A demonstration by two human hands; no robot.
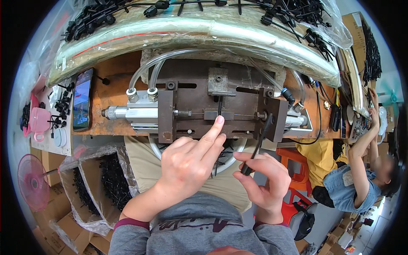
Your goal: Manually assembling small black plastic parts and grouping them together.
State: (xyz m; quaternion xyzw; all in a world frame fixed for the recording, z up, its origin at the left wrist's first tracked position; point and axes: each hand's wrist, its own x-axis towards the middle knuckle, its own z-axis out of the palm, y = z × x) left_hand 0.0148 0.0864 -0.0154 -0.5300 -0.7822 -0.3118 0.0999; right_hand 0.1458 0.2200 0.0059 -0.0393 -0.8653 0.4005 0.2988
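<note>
The left hand point(189, 159) is mostly open, its index fingertip pressing a black cable tie point(219, 106) standing in the middle slot of the metal press jig point(216, 106) at the worktop's point(114, 114) front edge. The right hand point(263, 178) pinches a second black tie point(256, 148), probably waiting for its turn. One seated, many left in the bag point(204, 17)

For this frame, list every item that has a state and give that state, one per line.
left hand: forefinger stretched out, tip on the black tie in the jig.
right hand: fingers pinched shut on a second black cable tie.
black tie in the jig: upright in the centre slot.
metal jig: bolted to the bench, clear hoses attached.
phone: screen lit, lying flat.
pink fan: whether running, cannot tell.
</note>
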